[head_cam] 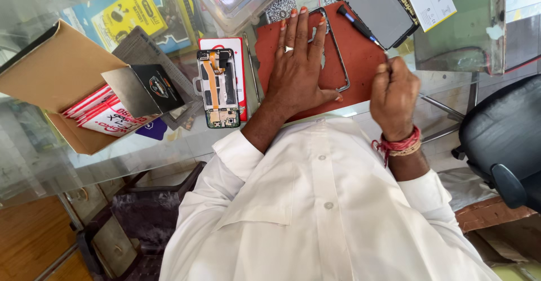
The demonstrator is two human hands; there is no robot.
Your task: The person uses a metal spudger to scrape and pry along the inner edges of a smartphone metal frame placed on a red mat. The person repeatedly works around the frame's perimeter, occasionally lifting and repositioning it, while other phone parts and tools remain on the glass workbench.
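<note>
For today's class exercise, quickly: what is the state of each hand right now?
Left hand: open, flat on the thin phone frame on the red mat.
Right hand: closed in a fist; contents cannot be told.

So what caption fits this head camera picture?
Left hand flat on a thin phone frame on a red mat; right hand fisted beside it.

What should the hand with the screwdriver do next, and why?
Probably bring the screwdriver tip down to the thin metal phone frame. The left hand lies flat on the frame, pinning it to the red mat, while the right hand holds the tool at the mat's edge, off the frame.
</note>
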